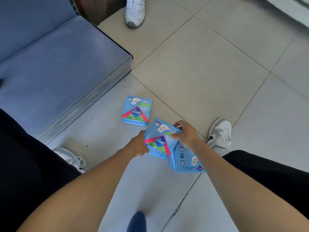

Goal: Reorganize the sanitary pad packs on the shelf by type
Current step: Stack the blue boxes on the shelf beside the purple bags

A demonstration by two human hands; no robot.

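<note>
Packs: your left hand (139,144) and right hand (184,135) gripped one pack (158,139) between them, over the floor (200,64). Second pack (136,111) lay just beyond; another beneath your right wrist. Shelf (58,64) held none; sorting barely begun.

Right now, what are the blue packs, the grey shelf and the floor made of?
The blue printed sanitary pad pack lying alone on the floor looks like thin soft plastic film; the one both hands grip crumples. The flat grey shelf looks like painted sheet metal, going by its dull sheen and folded front edge. The pale beige tiled floor seems to be glazed ceramic, with dark grout lines.
</note>
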